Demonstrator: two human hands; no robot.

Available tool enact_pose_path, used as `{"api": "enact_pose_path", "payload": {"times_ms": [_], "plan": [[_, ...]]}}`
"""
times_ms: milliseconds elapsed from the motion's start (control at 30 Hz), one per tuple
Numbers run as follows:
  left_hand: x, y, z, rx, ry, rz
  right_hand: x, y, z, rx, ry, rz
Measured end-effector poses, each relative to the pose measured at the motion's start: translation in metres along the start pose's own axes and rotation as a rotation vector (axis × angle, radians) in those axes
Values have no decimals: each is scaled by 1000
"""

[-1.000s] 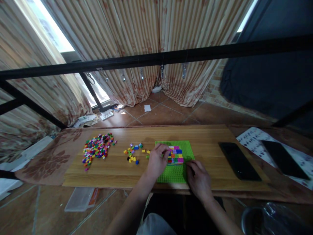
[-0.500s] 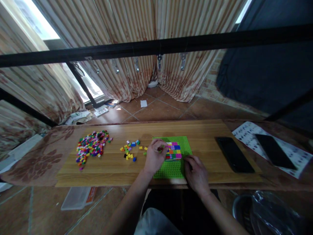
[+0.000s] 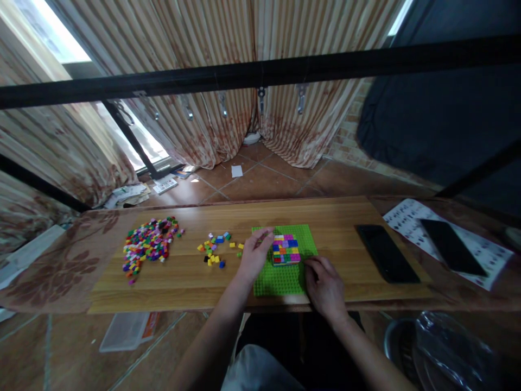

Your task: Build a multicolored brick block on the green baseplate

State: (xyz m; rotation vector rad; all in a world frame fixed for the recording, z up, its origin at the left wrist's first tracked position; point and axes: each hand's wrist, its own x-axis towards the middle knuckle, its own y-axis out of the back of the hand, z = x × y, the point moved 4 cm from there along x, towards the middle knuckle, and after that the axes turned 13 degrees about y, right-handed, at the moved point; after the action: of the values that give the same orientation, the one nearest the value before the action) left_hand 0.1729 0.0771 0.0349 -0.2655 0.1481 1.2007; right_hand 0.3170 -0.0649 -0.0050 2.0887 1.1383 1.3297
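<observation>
A green studded baseplate [image 3: 279, 282] lies on the wooden board in front of me. On it sits a low block of colourful toy bricks [image 3: 287, 251], in pink, blue, yellow, orange and red. At its upper left edge is my left hand [image 3: 254, 255], thumb and fingers drawn together; whatever they pinch, if anything, is hidden. My right hand [image 3: 325, 285] rests at the baseplate's right edge with its fingers curled against it, thumb and forefinger close together. A small group of loose bricks [image 3: 212, 259], several of them yellow, lies left of my left hand.
A large heap of mixed bricks [image 3: 148, 241] covers the left end of the wooden board [image 3: 195, 293]. At its right end lies a black phone-like slab [image 3: 386, 253]. Beyond that, another dark slab [image 3: 452, 247] rests on a printed sheet [image 3: 402, 217]. A dark rail [image 3: 240, 76] crosses ahead.
My left hand has moved slightly away from the brick block's top toward its upper left, uncovering more of it. The right hand stays at the baseplate's edge. The whole view has shifted a little.
</observation>
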Motion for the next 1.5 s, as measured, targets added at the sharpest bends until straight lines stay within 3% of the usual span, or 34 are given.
{"api": "enact_pose_path", "payload": {"times_ms": [167,700,900,1067,1233,1500], "plan": [[5,-13,-12,-9,65,-76,0,-1,1,3,4,-12],[4,-17,-13,-74,67,-23,-1,-1,2,-5,2,-1],[3,-16,-12,-46,10,-8,-2,-3,4,-7,10,-13],[2,-16,-12,-52,12,-53,0,-1,2,-2,38,-20],[-3,-9,-11,-102,35,-28,1,0,1,0,40,-23],[-27,21,-7,-132,31,97,-1,-3,4,8,30,-25]]}}
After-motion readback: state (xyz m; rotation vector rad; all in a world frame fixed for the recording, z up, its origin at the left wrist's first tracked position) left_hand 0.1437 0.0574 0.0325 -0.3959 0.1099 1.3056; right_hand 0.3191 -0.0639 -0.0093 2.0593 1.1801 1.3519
